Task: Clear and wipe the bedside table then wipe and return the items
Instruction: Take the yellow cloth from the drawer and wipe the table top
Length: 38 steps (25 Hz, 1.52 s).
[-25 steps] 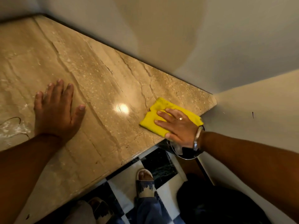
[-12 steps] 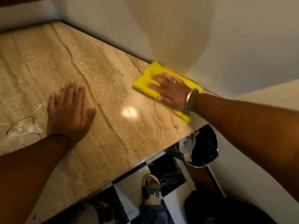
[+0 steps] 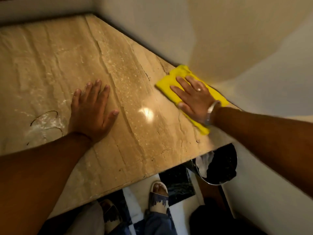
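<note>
Now the right hand, fingers spread flat, presses the yellow cloth at the table's far right corner, unwiped surface lying leftward toward the flat, open left hand.

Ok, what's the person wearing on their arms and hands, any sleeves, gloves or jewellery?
No gloves, and no sleeves in view: both forearms are bare. The right hand has a ring on one finger and a silver-coloured metal bangle at the wrist. The left hand shows no jewellery.
</note>
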Tool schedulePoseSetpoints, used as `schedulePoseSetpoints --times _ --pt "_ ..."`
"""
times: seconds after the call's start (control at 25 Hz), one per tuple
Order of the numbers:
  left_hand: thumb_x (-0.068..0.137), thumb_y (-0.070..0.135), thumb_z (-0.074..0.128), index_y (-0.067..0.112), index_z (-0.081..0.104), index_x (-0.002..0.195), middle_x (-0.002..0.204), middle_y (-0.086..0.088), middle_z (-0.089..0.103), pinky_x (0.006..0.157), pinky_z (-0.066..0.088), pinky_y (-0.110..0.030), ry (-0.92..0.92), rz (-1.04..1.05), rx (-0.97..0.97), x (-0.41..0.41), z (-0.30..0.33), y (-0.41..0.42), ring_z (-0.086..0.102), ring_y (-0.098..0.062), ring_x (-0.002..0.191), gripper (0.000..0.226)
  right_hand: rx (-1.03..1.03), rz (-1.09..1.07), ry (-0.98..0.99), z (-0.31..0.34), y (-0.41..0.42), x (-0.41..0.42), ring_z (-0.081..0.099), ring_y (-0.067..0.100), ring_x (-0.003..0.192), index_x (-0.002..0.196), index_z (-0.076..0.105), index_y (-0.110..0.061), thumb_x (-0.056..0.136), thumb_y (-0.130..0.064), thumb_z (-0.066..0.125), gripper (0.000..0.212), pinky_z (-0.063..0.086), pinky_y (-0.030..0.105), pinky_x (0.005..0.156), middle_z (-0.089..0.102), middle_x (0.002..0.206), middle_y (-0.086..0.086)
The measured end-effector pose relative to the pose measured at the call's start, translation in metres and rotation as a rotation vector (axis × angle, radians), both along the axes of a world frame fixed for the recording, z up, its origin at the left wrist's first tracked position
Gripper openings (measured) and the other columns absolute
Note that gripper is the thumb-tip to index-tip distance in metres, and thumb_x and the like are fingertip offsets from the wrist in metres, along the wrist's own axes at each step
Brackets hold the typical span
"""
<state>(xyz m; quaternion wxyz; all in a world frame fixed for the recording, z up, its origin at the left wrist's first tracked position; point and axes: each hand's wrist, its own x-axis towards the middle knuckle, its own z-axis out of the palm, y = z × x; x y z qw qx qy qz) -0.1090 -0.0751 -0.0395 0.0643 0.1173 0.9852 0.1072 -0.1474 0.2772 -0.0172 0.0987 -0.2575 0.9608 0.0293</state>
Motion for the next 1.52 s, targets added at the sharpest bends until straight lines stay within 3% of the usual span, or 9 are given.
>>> schedulePoseSetpoints --times 0.08,0.28,0.56,0.72,0.8,1.04,1.2,1.32,1.52 --pt "0.092 0.068 0.011 0.009 0.032 0.153 0.162 -0.019 0.026 0.118 0.015 -0.056 -0.012 -0.001 0.013 -0.001 0.004 0.001 0.024 -0.038 0.149 0.087 -0.067 -0.124 0.047 -0.012 -0.064 0.016 0.018 0.042 0.143 0.15 0.021 -0.025 0.095 -0.048 0.028 0.06 0.025 0.055 0.11 0.02 0.158 0.014" --pt "0.091 0.067 0.017 0.009 0.034 0.153 0.161 -0.018 0.028 0.117 0.019 -0.057 -0.021 -0.014 0.006 -0.002 0.002 -0.005 0.028 -0.037 0.148 0.086 -0.042 0.772 -0.09 -0.002 -0.015 0.047 0.029 0.035 0.142 0.147 0.03 -0.032 0.094 -0.049 0.037 0.056 0.029 0.049 0.11 0.025 0.156 0.007" --pt "0.091 0.071 0.0 0.012 0.024 0.157 0.164 -0.012 0.023 0.121 0.006 -0.056 0.009 0.166 0.04 0.026 0.011 -0.055 0.022 -0.031 0.151 0.091 -0.109 -0.109 0.033 -0.013 -0.172 -0.035 0.016 0.043 0.144 0.151 0.02 -0.026 0.095 -0.047 0.024 0.06 0.019 0.056 0.114 0.018 0.158 0.016" --pt "0.094 0.066 0.008 0.008 0.025 0.156 0.163 -0.017 0.023 0.118 0.009 -0.061 0.042 0.312 -0.103 0.085 0.006 -0.138 0.026 -0.037 0.149 0.086 -0.028 0.883 -0.212 -0.006 -0.124 0.065 0.022 0.035 0.144 0.147 0.03 -0.034 0.095 -0.05 0.033 0.055 0.024 0.052 0.114 0.022 0.158 0.007" --pt "0.094 0.065 0.01 0.007 0.023 0.156 0.164 -0.018 0.019 0.119 0.007 -0.061 -0.007 0.302 -0.098 0.091 0.003 -0.147 0.021 -0.037 0.15 0.086 0.009 1.001 -0.136 0.006 -0.098 0.016 0.034 0.037 0.138 0.143 0.041 -0.028 0.097 -0.052 0.023 0.055 0.036 0.052 0.105 0.032 0.153 0.011" --pt "0.095 0.066 0.011 0.005 0.018 0.157 0.165 -0.016 0.015 0.122 0.005 -0.057 -0.014 0.311 -0.065 0.087 -0.006 -0.152 0.017 -0.032 0.152 0.087 0.029 0.024 0.006 -0.011 -0.252 -0.096 0.007 0.038 0.147 0.152 0.005 -0.021 0.094 -0.048 0.011 0.064 0.011 0.05 0.117 0.009 0.16 0.018" --pt "0.092 0.071 0.007 0.005 0.016 0.157 0.165 -0.017 0.016 0.122 0.007 -0.057 -0.045 0.315 -0.038 0.086 -0.002 -0.15 0.017 -0.031 0.152 0.094 0.039 0.868 -0.167 -0.016 -0.19 0.076 0.011 0.035 0.146 0.15 0.019 -0.033 0.087 -0.051 0.04 0.068 0.005 0.051 0.117 0.011 0.161 0.01" --pt "0.091 0.073 0.007 0.005 0.014 0.158 0.166 -0.016 0.014 0.122 0.007 -0.057 -0.073 0.294 -0.062 0.087 -0.001 -0.152 0.015 -0.03 0.153 0.096 0.095 1.142 -0.186 0.009 -0.114 0.026 0.035 0.034 0.139 0.142 0.038 -0.035 0.087 -0.056 0.047 0.059 0.037 0.052 0.108 0.029 0.155 0.005" --pt "0.091 0.074 0.01 0.008 0.011 0.159 0.167 -0.014 0.011 0.122 0.008 -0.056 -0.069 0.281 -0.047 0.087 -0.004 -0.155 0.014 -0.029 0.153 0.095 0.045 0.162 0.035 -0.004 -0.231 -0.154 0.019 0.043 0.143 0.151 0.017 -0.014 0.092 -0.053 0.006 0.072 0.018 0.052 0.116 0.017 0.156 0.025"
